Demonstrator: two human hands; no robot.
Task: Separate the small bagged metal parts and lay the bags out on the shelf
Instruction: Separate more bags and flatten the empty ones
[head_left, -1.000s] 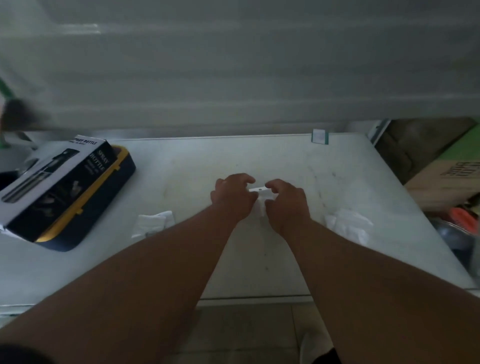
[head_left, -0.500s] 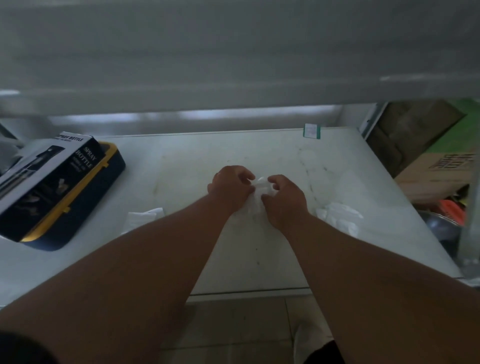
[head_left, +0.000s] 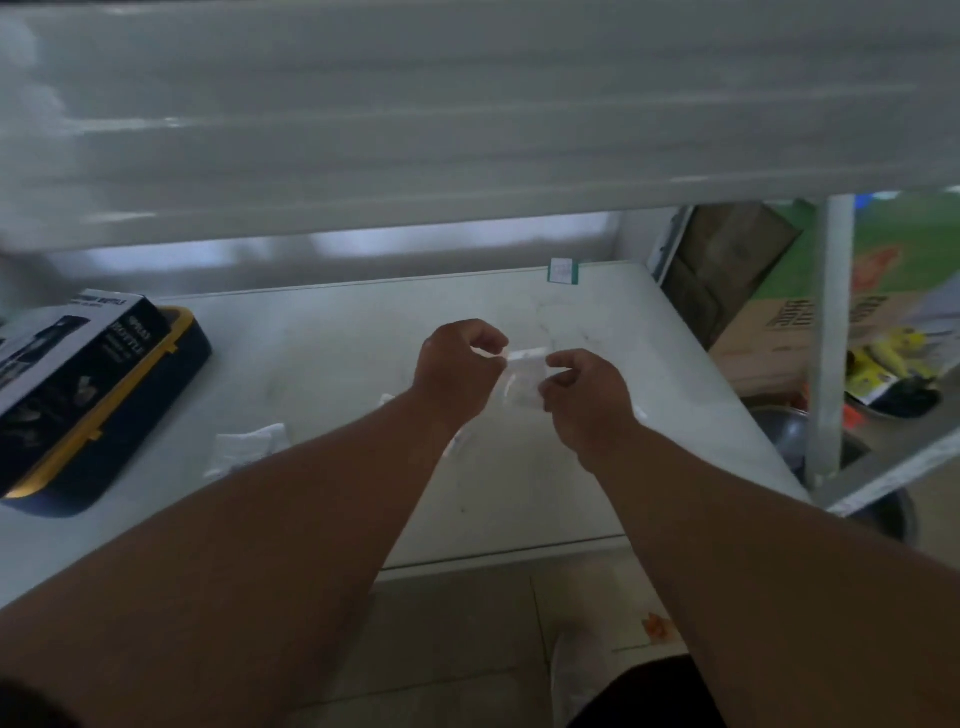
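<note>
I see left hand and right hand pinching small clear bag between curled fingers above white shelf.

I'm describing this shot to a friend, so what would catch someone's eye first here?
Two bare forearms reach in, the left hand and right hand pinching a small clear bag between them above the middle of the white shelf. At far left, a dark spray bottle box lies on a navy and yellow case.

Head view looks forward and down, close over the shelf.
</note>
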